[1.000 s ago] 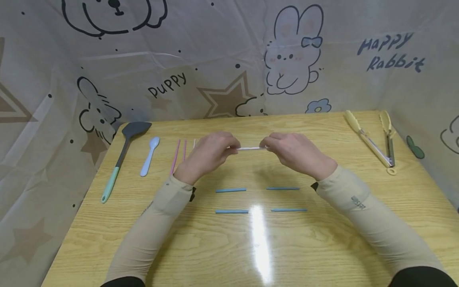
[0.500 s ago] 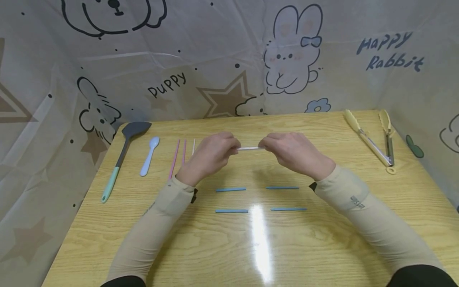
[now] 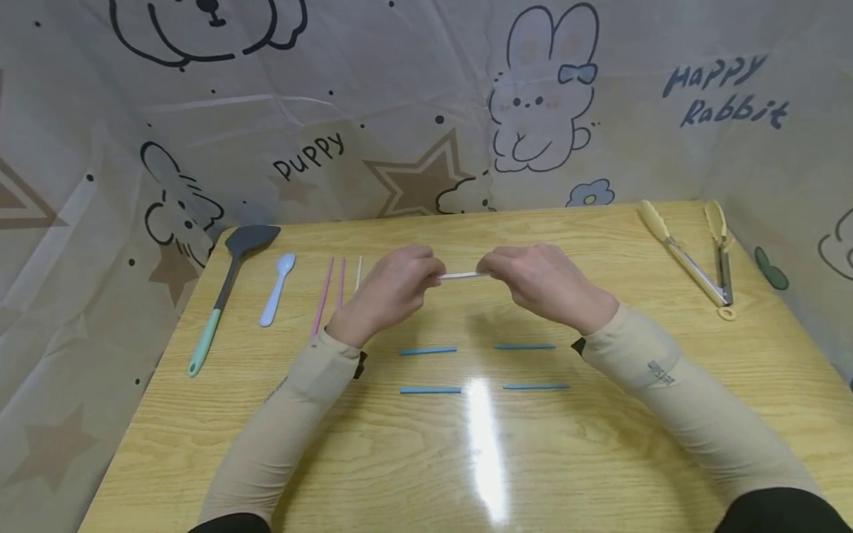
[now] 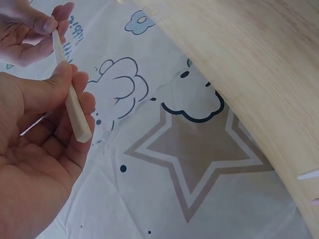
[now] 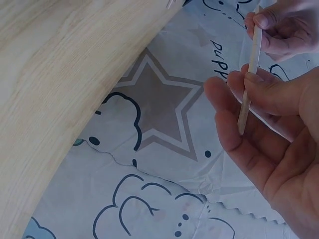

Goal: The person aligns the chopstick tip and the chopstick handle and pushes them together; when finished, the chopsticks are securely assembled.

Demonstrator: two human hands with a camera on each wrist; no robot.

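Note:
A thin white stick [image 3: 461, 275] is held level above the far part of the table, one hand at each end. My left hand [image 3: 398, 285] pinches its left end between thumb and fingers; in the left wrist view the stick's blunt end [image 4: 79, 124] pokes out past the fingertips. My right hand [image 3: 543, 281] pinches the other end, and in the right wrist view the stick's tip [image 5: 243, 119] lies against the curled fingers. In front of the hands, short blue sticks [image 3: 429, 390] lie in two rows. Two pink sticks [image 3: 324, 292] and another white stick [image 3: 358, 272] lie beside my left hand, partly hidden.
On the wooden table [image 3: 373, 474], a spatula [image 3: 223, 296] with a dark head and green handle lies at the left, next to a pale blue spoon [image 3: 277, 289]. Tongs [image 3: 693, 263] with cream tips lie spread at the far right. A printed curtain [image 3: 413, 89] hangs behind.
My right hand has shifted slightly left, so a little less of the white stick shows between the hands. My left hand stays nearly in place; the head view has tilted slightly.

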